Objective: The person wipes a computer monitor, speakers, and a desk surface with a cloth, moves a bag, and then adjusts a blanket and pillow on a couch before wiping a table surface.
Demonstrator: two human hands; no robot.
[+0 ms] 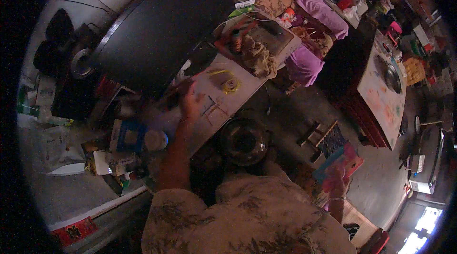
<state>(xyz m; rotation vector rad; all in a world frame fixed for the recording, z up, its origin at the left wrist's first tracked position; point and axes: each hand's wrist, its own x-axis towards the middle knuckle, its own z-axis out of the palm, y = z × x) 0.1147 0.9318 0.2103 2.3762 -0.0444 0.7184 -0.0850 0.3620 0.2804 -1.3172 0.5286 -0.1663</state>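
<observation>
My left hand [192, 97] reaches over a pale tabletop [246, 102], close to the lower edge of a large black flat-screen television [160, 32]. Its fingers are blurred and dim, and I cannot tell whether they hold anything. A yellow coil [230, 83] lies to the right of that hand, with a dark H-shaped mark or thin frame [215, 109] nearer to me. Out to my right side, my right hand [337, 186] grips a pink and blue cloth [346, 164], which partly covers the fingers. Between the table and my body is a shiny round metal bowl [244, 141].
A tray [285, 45] with a crumpled tan cloth [259, 57] sits at the table's far end. Small wooden seat [316, 134] stands on the floor at right. Beyond it is a red-sided table [380, 100] bearing a metal bowl [393, 78]. Boxes [123, 161] crowd the left.
</observation>
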